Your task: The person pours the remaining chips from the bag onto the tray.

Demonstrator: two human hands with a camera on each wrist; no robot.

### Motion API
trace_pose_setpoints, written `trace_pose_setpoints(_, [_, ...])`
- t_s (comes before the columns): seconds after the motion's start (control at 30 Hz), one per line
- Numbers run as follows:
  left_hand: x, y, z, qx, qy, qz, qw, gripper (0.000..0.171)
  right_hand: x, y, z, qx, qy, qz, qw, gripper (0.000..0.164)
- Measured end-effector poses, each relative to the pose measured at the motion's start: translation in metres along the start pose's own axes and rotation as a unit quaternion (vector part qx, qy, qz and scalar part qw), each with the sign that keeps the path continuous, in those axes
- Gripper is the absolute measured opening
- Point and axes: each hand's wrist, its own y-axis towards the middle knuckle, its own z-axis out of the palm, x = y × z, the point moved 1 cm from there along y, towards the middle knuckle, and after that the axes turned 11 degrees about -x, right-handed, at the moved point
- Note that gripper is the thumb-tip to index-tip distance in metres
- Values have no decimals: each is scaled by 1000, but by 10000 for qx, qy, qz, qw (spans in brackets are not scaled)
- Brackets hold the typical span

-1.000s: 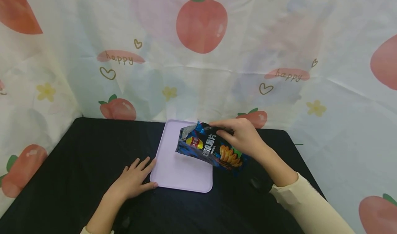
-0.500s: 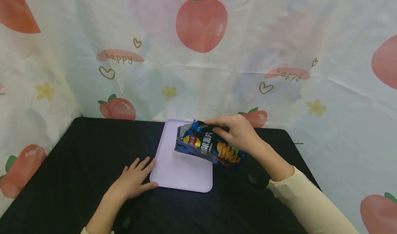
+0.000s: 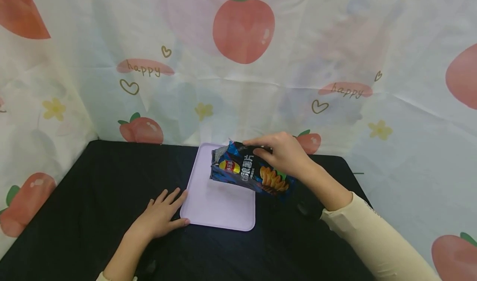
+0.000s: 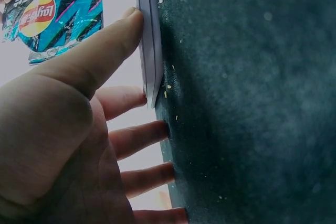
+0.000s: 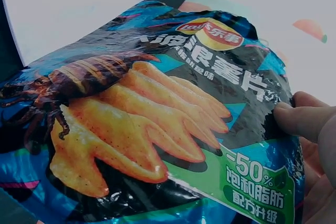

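Observation:
My right hand (image 3: 287,154) pinches the upper edge of a blue-and-black Lay's potato chip bag (image 3: 250,170). The bag is tilted, its torn end pointing left over a pale lilac tray (image 3: 216,210); what is inside the bag is hidden. In the right wrist view the printed front of the chip bag (image 5: 142,124) fills much of the picture, with thumb (image 5: 302,121) at its edge. My left hand (image 3: 159,218) lies with spread fingers at the tray's left side. Seen from the left wrist, its thumb (image 4: 100,51) touches the tray rim (image 4: 149,51).
A black-covered table (image 3: 123,181) carries the tray. Small pale crumbs (image 4: 169,86) lie on the cloth beside it. A dark round object (image 3: 303,208) sits right of the tray. Behind hangs a fruit-printed curtain (image 3: 179,32).
My right hand has shifted slightly left and away from me, bringing the chip bag with it. The left hand and the tray have kept their places.

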Motion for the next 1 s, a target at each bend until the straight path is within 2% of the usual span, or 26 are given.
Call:
trace_pose_setpoints(0.43, [-1,1,1,26,6,-32,10000,81,6,14,-4,469,-195,-78,9987,33])
trace_pose_setpoints(1.0, [0,0,0,3,-33,-55,10000,81,10,31,-13,448,-380,-240,9980,35])
